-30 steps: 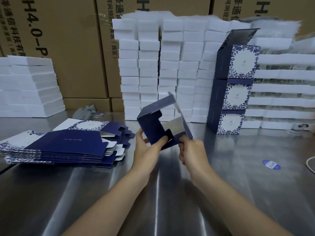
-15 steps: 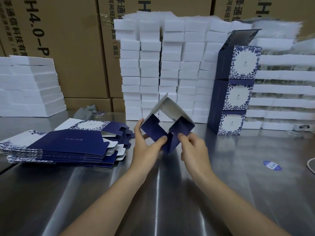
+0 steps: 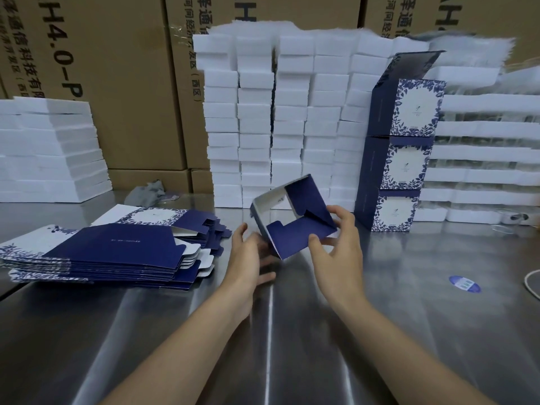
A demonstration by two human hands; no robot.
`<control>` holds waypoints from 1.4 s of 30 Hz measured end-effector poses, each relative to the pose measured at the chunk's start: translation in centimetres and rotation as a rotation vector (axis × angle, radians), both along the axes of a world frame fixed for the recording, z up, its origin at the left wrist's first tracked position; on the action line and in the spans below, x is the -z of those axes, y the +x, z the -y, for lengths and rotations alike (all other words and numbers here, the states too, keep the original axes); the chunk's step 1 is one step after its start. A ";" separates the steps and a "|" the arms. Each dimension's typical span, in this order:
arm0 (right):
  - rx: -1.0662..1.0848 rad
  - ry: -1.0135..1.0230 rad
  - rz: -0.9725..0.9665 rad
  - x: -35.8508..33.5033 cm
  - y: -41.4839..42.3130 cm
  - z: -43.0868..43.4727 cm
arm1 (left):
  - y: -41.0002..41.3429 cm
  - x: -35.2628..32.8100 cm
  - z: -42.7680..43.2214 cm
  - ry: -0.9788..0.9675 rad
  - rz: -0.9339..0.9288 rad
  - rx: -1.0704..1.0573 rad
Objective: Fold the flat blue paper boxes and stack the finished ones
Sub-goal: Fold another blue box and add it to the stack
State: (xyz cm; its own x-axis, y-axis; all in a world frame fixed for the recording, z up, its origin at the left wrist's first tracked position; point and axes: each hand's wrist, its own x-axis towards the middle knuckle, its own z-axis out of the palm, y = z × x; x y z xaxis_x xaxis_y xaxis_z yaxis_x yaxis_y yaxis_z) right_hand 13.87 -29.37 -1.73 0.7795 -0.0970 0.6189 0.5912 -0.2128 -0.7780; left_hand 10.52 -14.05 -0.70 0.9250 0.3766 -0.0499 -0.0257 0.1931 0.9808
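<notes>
A half-folded blue paper box (image 3: 295, 220) hangs just above the steel table, its open end facing me with the bottom flaps partly turned in. My right hand (image 3: 339, 249) grips its right side, thumb on the lower flap and fingers over the far edge. My left hand (image 3: 248, 258) is at the box's lower left with the fingers spread; whether it touches the box is blurred. A pile of flat blue boxes (image 3: 111, 252) lies to the left. Three finished boxes (image 3: 400, 159) stand stacked at the right, the top one with its lid up.
Tall stacks of white foam blocks (image 3: 277, 121) stand behind the box, with more at the far left (image 3: 49, 150) and right (image 3: 482, 159). Brown cartons (image 3: 117, 68) line the back. A blue sticker (image 3: 464, 283) and a white cord (image 3: 533, 283) lie on the table (image 3: 292, 331) at right.
The box has turned so its open end faces me and has shifted right. My left hand has let go of the flap and opened; my right hand has moved round the box's right side.
</notes>
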 end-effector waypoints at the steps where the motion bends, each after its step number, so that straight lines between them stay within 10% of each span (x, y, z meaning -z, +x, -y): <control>1: -0.016 -0.018 0.019 0.1 -0.1 -0.1 | 0.0 0.1 0.1 0.020 0.003 0.020; 42: -0.075 -0.305 0.155 -0.2 0.0 0.3 | -1.0 -0.7 -0.6 -0.149 0.077 0.176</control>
State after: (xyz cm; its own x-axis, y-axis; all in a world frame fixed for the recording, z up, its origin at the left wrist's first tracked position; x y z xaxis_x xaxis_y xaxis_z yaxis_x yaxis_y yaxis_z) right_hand 13.89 -29.71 -1.54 0.6718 0.1648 0.7222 0.7203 -0.3729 -0.5849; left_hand 9.56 -13.48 -0.03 0.9790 0.2031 -0.0193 -0.0528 0.3440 0.9375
